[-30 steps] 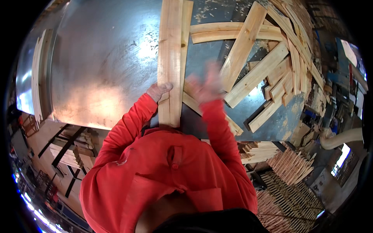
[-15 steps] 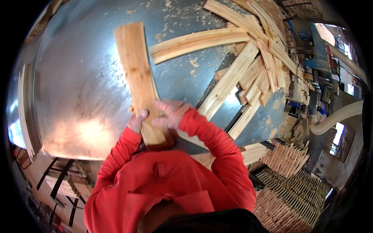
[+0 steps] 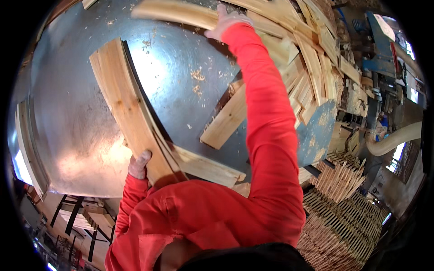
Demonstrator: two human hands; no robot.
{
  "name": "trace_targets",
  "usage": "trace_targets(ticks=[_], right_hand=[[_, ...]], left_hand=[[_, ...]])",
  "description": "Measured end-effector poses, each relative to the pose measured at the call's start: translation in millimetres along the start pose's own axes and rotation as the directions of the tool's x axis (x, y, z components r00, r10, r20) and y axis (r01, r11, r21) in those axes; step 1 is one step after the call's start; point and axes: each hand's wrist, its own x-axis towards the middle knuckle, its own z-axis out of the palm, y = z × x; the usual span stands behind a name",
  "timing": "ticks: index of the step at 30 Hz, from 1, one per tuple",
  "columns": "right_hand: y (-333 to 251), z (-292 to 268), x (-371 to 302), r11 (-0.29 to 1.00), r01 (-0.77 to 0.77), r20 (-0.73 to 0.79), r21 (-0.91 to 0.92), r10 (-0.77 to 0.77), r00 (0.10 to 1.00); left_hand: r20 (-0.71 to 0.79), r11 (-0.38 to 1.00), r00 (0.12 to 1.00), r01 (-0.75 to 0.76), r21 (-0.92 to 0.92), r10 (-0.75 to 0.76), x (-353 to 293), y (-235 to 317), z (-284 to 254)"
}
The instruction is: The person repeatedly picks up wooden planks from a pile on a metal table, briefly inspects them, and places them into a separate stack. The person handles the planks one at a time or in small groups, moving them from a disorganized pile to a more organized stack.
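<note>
My left hand point(image 3: 139, 165) is closed on the left edge of a long wooden board point(image 3: 131, 110), its thumb on the top face and its fingers hidden below. At least one more thin board edge shows along the right side of this board, whose near end meets my red jacket. With my right arm stretched far out, my right hand point(image 3: 231, 23) spans another wooden board point(image 3: 178, 12), thumb at the near edge and a finger at the far one. That board is slightly blurred.
Loose boards point(image 3: 312, 67) lie crossed in a heap at the right of the metal table point(image 3: 72, 117). A plank point(image 3: 226, 118) and a shorter piece point(image 3: 205, 166) lie nearer me. Wood shavings point(image 3: 197, 75) dot the tabletop. Stacked slats point(image 3: 343, 217) stand at the lower right.
My right hand has left the board by my body and reached to the far board, which has swung away from me. The left-hand board now leans further left.
</note>
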Motion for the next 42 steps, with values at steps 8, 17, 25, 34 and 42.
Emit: trace_targets(ticks=[8,17,25,34,42], right_hand=[[-132.2,41.0,-245.0,0.907,0.067,0.319,0.416,-0.215,0.923],[-43.6,148.4,-241.6,0.480,-0.682,0.116,0.551,0.766,0.632],[-17.3,132.0,-310.6,0.573,-0.100,-0.097,0.813,0.303,0.948],[-81.4,182.8,-437.5,0.982,0.027,0.322,0.188,-0.087,0.943],[-147.9,147.4,-322.7,-0.293,-0.791,0.345,0.537,-0.779,0.523]], left_hand=[[0.341,0.804,0.920,0.049,-0.592,0.195,38.8,-20.9,61.3],[-0.004,0.997,1.000,0.021,-0.078,-0.022,24.5,6.9,71.7],[0.091,0.995,0.991,0.093,0.024,-0.095,-35.0,80.8,-90.9],[-0.552,0.953,0.817,0.276,0.126,-0.164,-90.1,108.9,-151.0],[-0.502,0.729,0.862,0.297,0.617,0.074,-71.9,89.8,-192.7]])
